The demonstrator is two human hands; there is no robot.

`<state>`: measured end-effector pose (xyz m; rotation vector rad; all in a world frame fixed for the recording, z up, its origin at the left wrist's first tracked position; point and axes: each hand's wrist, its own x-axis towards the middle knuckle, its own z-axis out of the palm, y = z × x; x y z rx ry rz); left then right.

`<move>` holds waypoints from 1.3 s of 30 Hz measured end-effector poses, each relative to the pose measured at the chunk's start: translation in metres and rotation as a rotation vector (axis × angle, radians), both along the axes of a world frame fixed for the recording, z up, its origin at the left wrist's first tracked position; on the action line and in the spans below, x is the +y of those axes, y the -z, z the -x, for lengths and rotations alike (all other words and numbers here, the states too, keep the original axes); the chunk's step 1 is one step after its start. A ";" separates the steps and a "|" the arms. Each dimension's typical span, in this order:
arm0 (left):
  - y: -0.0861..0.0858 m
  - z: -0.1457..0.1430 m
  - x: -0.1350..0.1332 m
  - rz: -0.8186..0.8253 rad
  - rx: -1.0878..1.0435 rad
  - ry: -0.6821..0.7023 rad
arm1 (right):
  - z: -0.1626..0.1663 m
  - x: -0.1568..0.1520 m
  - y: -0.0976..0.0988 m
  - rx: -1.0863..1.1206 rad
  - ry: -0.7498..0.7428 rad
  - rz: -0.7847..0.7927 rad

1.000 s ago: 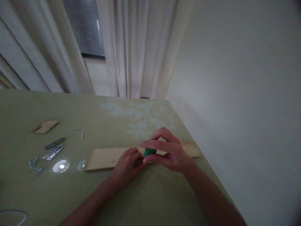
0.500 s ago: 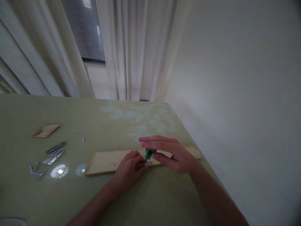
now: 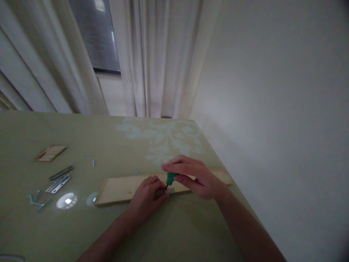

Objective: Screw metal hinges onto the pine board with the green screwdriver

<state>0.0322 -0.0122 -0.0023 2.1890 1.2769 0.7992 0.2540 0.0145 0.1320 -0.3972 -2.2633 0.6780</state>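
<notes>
Held between the fingers and thumb of the right hand (image 3: 205, 182), a green screwdriver (image 3: 171, 178) stands at the metal plate (image 3: 171, 190) on the board's (image 3: 117, 188) near edge, tip down and slightly left, long axis steep; likely light and stiff, best held by its handle. The left hand (image 3: 147, 193) rests beside it, pinch unclear. Farther off lies a screw (image 3: 137, 171)

screwdriver handle (image 3: 171, 178): green | board (image 3: 118, 187): pale tan | table (image 3: 68, 233): olive, whitish floral | curtains (image 3: 154, 54): off-white

Green-handled screwdriver (image 3: 171, 178) stands tilted — tip at metal plate (image 3: 171, 190) on board (image 3: 117, 188).
</notes>
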 end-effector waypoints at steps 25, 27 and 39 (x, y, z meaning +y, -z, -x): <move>-0.002 0.000 0.000 -0.005 -0.002 0.006 | -0.001 -0.002 -0.005 -0.005 0.023 0.085; 0.001 0.001 -0.001 -0.011 -0.006 0.000 | 0.006 -0.001 0.006 0.104 0.099 0.001; 0.000 0.001 -0.001 -0.009 -0.004 -0.010 | 0.004 0.004 -0.003 0.080 -0.141 0.149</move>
